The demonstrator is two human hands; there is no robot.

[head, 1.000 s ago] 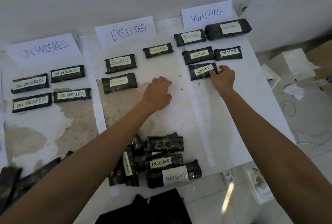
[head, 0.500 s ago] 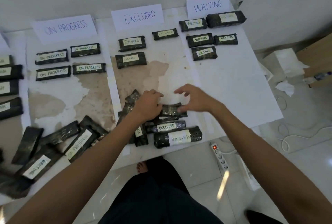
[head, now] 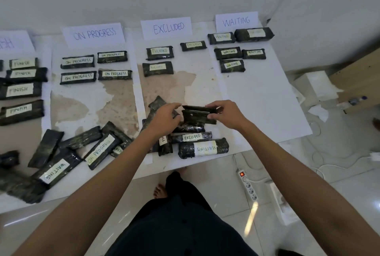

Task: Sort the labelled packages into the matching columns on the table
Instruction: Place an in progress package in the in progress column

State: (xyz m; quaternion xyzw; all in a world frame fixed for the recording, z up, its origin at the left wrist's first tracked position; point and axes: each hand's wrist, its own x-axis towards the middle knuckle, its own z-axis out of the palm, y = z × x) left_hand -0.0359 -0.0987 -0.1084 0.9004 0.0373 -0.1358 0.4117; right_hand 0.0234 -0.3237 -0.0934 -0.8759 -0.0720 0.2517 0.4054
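Both my hands hold one dark wrapped package (head: pixel 198 114) just above the unsorted pile at the table's front edge. My left hand (head: pixel 164 118) pinches its left end and my right hand (head: pixel 227 112) grips its right end. Its label is hidden from me. Under it lie packages labelled EXCLUDED (head: pixel 192 137) and WAITING (head: pixel 203 148). At the back stand the column signs ON PROGRESS (head: pixel 93 34), EXCLUDED (head: pixel 167 28) and WAITING (head: pixel 236 22), each with sorted packages in rows below. A FINISH column (head: pixel 20 89) fills the far left.
A second loose heap, with an ON PROGRESS package (head: pixel 100 151) and a WAITING package (head: pixel 54 171), lies at the front left. On the floor to the right are a power strip (head: pixel 247 186), white cables and a white box (head: pixel 314 87). The wall runs close behind the signs.
My right hand left the WAITING column and came back to the front pile. Both hands closed on one package and lifted it off the heap. The view pulled back and down.
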